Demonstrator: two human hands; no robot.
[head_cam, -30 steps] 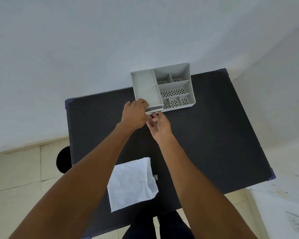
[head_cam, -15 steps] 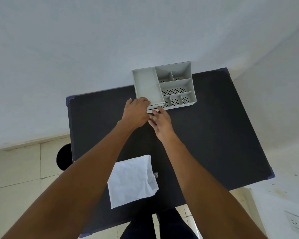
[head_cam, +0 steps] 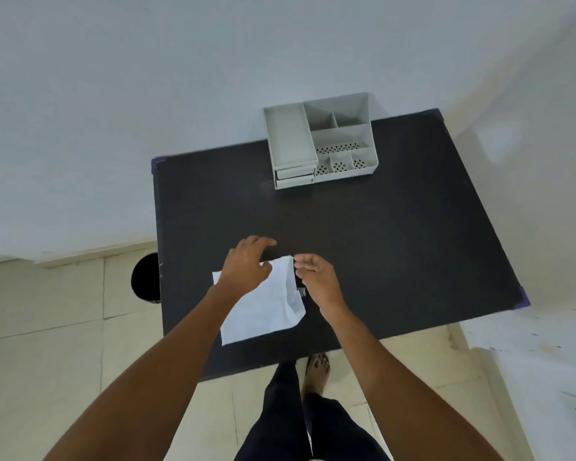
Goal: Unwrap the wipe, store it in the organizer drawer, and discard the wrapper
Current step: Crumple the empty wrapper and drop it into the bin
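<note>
Left hand (head_cam: 246,266): I see it over the top left part of the white sheet, fingers loosely spread and curled, holding nothing; whether the palm touches the sheet I cannot tell.
Right hand (head_cam: 316,277): at 3 o'clock of the left, just beside the sheet's top right corner, fingers half curled and apart, empty as far as I can make out.
Sheet (head_cam: 266,311): flat on the table, near the edge closest to me, its right edge folded up a little; I take it for the wrapper, though wipe or wrapper is hard to tell from here.
Scrap (head_cam: 302,291): a small grey bit at the sheet's right edge, under my right wrist, too small to name.
Organizer (head_cam: 320,141): at 12 o'clock on the table, well apart from both hands.
Drawer (head_cam: 295,176): at the organizer's front left, nearly pushed in.
Table (head_cam: 396,244): dark, against the wall.
Bin (head_cam: 145,277): dark round shape on the floor at 9 o'clock, half hidden by the table.
</note>
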